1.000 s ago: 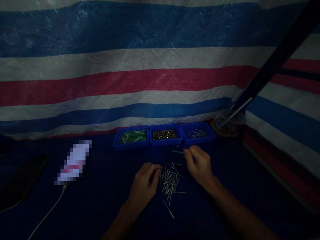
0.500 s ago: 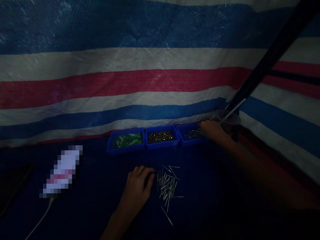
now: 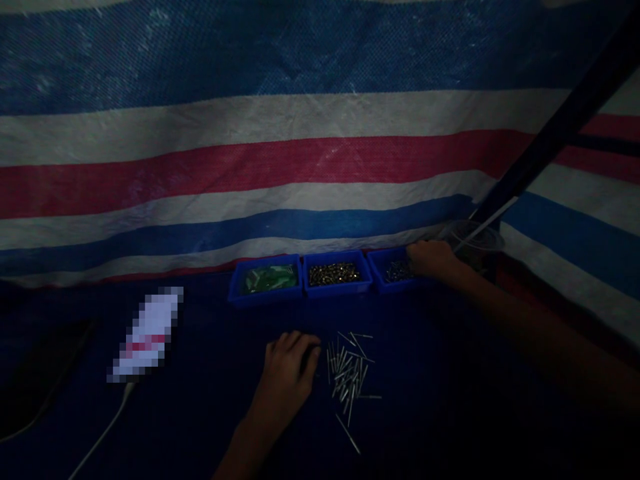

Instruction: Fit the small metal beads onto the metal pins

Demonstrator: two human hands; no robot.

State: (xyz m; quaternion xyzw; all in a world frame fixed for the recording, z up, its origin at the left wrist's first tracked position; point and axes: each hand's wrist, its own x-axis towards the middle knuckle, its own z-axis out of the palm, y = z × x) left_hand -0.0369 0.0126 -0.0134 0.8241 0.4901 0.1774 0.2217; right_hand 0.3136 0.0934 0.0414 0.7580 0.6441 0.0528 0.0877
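My left hand (image 3: 290,367) rests on the dark blue tabletop, fingers loosely bent and the thumb apart from them, with nothing visible in it. Just right of it lies a loose pile of thin metal rods (image 3: 350,373), several of them stray around the edges. At the back right, my right hand (image 3: 433,259) is at the right-hand blue bin (image 3: 395,289), its fingers curled down over the right part. Small metal pieces (image 3: 397,270) lie in that bin. Whatever those fingers grip is hidden and dark.
A middle blue bin (image 3: 337,290) holds small brassy parts; a left bin (image 3: 265,300) holds green and clear pieces. Behind the right hand stands a clear round container (image 3: 475,235) with a white stick. A pixelated bright device (image 3: 147,333) with a cable lies left. Striped sheeting (image 3: 300,160) hangs behind.
The view has turned slightly left, so everything sits further right. My right hand stays at the right bin and my left hand stays beside the rods.
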